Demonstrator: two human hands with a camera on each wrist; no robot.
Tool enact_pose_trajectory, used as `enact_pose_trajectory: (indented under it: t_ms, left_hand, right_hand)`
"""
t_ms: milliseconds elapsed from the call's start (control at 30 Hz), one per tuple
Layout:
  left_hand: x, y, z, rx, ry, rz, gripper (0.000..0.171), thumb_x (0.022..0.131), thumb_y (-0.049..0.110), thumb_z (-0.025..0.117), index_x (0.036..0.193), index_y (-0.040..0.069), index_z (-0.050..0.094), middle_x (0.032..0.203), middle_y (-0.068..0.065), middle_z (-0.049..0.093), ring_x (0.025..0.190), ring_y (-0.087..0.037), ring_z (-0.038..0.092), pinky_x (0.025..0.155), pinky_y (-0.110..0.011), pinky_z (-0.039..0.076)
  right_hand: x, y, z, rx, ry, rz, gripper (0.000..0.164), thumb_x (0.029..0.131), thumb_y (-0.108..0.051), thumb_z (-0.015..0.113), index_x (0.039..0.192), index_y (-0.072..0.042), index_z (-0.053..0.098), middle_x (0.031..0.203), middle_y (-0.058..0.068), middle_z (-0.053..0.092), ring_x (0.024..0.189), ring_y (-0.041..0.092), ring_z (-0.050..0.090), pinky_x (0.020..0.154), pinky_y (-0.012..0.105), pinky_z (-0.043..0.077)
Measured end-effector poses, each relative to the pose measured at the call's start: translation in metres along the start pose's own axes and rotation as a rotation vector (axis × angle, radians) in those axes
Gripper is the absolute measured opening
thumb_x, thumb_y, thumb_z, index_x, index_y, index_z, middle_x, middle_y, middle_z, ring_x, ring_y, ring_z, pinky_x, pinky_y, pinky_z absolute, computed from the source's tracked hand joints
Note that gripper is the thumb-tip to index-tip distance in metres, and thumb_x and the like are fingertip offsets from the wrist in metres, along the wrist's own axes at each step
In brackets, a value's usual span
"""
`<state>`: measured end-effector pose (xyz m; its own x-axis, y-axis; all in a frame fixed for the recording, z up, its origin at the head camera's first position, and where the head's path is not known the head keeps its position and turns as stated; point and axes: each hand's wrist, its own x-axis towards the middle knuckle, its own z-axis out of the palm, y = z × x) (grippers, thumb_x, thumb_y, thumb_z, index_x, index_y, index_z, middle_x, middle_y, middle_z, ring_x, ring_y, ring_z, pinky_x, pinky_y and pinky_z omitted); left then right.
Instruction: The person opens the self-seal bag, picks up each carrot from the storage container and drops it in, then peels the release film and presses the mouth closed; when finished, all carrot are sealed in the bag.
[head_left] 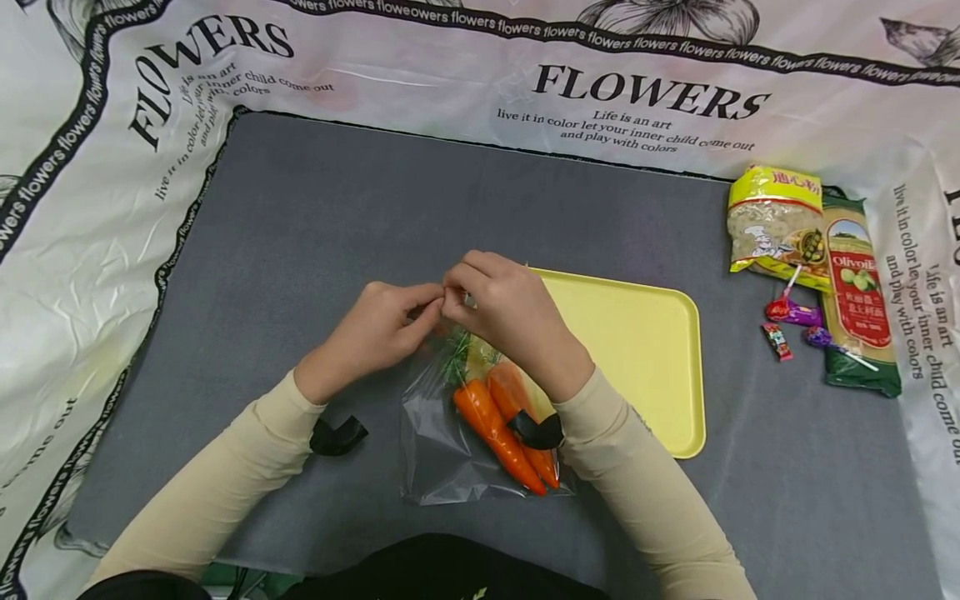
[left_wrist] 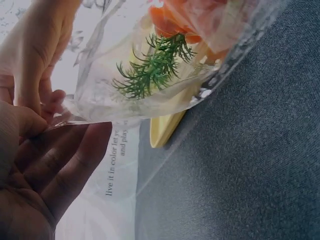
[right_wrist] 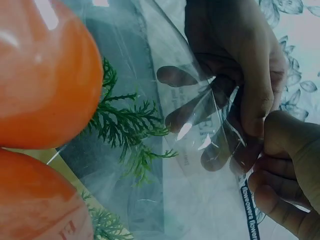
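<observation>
A clear plastic bag (head_left: 435,454) holds two orange carrots (head_left: 495,429) with feathery green tops (left_wrist: 155,67). The carrots' tips point toward the person. At the bag's far end, my left hand (head_left: 375,327) pinches the plastic edge between thumb and fingers. My right hand (head_left: 513,315) pinches the same edge, its fingertips meeting those of the left hand. In the right wrist view, some left-hand fingers (right_wrist: 187,110) show through the clear plastic. The bag overlaps the left part of a yellow tray (head_left: 694,375) in the head view.
At the right lie a yellow-topped food packet (head_left: 776,221) and a green packet with a red label (head_left: 858,292). Beside them are lollipops (head_left: 777,310) and a small wrapped candy (head_left: 777,342). A printed white cloth (head_left: 420,92) borders the grey table surface (head_left: 337,208).
</observation>
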<state>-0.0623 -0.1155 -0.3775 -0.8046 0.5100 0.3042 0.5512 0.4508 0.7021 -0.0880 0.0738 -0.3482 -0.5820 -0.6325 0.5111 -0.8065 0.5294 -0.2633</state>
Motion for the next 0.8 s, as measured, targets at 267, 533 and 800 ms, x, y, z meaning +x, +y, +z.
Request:
enact_pose_trajectory:
  t_ms: [267, 533, 800]
  left_hand:
    - [-0.003, -0.003, 0.002, -0.118, -0.014, -0.067, 0.023, 0.098, 0.013, 0.051, 0.114, 0.011, 0.067, 0.082, -0.002, 0.071, 0.055, -0.002, 0.062, 0.045, -0.018, 0.048]
    - [-0.004, -0.005, 0.000, -0.234, 0.029, -0.141, 0.024, 0.098, 0.018, 0.052, 0.119, 0.012, 0.063, 0.085, -0.001, 0.072, 0.058, -0.011, 0.066, 0.048, -0.023, 0.052]
    - [-0.002, -0.005, 0.001, -0.253, 0.089, -0.109, 0.007, 0.097, 0.017, 0.054, 0.102, 0.013, 0.056, 0.077, 0.002, 0.071, 0.052, -0.005, 0.062, 0.046, -0.024, 0.052]
  right_hand:
    - [-0.004, 0.014, -0.004, 0.148, 0.067, 0.089, 0.011, 0.083, -0.006, 0.058, 0.076, -0.009, 0.066, 0.072, -0.001, 0.059, 0.061, 0.010, 0.052, 0.055, 0.021, 0.044]
    - [-0.006, 0.011, -0.002, 0.253, 0.049, 0.034, 0.007, 0.087, -0.012, 0.060, 0.087, -0.008, 0.065, 0.080, -0.001, 0.059, 0.072, 0.011, 0.054, 0.065, 0.021, 0.047]
    - [-0.004, 0.007, 0.005, 0.191, 0.038, 0.007, 0.009, 0.086, -0.014, 0.065, 0.090, -0.006, 0.066, 0.083, 0.002, 0.062, 0.075, 0.014, 0.058, 0.069, 0.023, 0.050]
